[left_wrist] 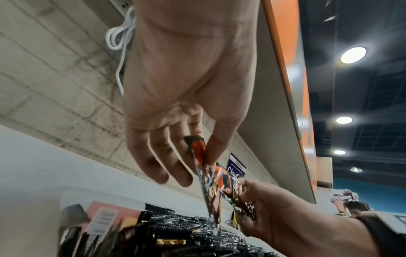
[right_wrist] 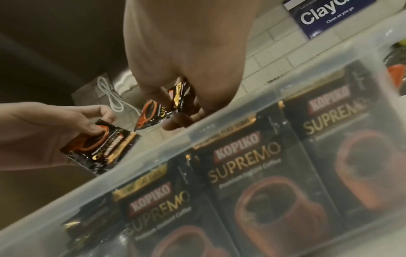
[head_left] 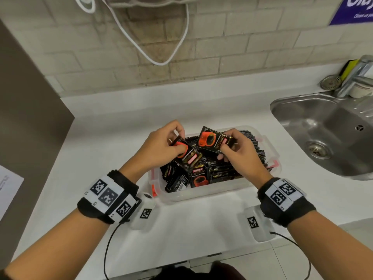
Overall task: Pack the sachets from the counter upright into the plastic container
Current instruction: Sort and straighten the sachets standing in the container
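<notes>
A clear plastic container sits on the white counter, filled with several black coffee sachets, some upright in a row at the right, others loose at the left. My left hand pinches one black-and-orange sachet above the container's left half. My right hand pinches a second sachet just beside it. In the left wrist view the left-hand sachet hangs edge-on from thumb and fingers. Through the container wall in the right wrist view, upright sachets show.
A steel sink lies at the right with a tap and sponge behind it. A white cable hangs on the tiled wall. A dark panel stands at the left, a paper sheet below it.
</notes>
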`<action>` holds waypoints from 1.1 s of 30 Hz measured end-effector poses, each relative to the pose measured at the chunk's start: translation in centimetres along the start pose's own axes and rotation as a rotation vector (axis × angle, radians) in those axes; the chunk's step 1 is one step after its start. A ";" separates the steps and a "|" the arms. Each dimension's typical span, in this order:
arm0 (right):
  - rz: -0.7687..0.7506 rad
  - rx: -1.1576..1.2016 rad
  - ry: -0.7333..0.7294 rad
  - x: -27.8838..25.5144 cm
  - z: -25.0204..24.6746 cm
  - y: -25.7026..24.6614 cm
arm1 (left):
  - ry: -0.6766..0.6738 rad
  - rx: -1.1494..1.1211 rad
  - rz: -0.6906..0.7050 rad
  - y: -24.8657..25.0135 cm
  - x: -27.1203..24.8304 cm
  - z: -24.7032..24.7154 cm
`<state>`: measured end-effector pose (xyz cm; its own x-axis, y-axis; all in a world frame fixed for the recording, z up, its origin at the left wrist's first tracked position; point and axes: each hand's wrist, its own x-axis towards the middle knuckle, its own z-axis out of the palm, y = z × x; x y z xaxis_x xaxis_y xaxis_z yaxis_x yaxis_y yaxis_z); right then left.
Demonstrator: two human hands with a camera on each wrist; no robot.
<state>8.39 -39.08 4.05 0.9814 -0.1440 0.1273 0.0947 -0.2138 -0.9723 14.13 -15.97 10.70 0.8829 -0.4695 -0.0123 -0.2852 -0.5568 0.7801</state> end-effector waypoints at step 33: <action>-0.254 -0.522 -0.194 0.4 1.0 1.1 | -0.176 0.280 -0.214 -2.7 -0.4 7.1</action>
<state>9.02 -38.37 2.85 0.9562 0.1414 0.2565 0.2831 -0.6708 -0.6855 11.91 -19.10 4.17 0.8628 -0.4196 -0.2820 -0.2142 -0.8087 0.5478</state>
